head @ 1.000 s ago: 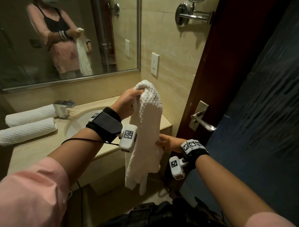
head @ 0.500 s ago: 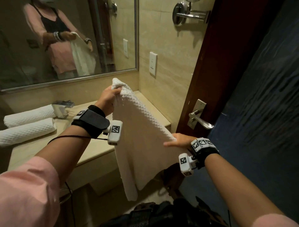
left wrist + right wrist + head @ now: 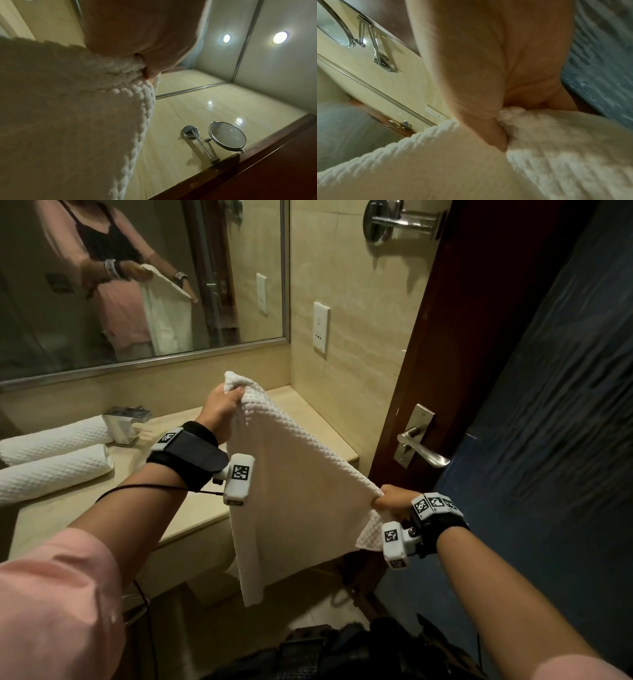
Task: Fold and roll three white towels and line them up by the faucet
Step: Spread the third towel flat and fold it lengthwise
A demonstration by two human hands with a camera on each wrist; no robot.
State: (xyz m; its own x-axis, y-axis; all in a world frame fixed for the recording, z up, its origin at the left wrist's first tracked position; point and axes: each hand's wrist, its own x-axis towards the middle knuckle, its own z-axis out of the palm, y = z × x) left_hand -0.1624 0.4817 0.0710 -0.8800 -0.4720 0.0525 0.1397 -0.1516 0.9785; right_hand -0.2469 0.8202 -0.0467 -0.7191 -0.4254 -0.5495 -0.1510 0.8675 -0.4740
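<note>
A white waffle-weave towel (image 3: 291, 491) was held spread in the air in front of the vanity counter (image 3: 191, 508), its top edge slanting from upper left down to lower right and its length hanging toward the floor. One upper corner was bunched in the curled fingers of the left hand (image 3: 221, 409), and the other was gripped tightly by the right hand (image 3: 394, 501). Three towels were counted: the held one and two rolled towels (image 3: 54, 470) laid side by side on the counter, the farther one touching the chrome faucet (image 3: 125, 424).
</note>
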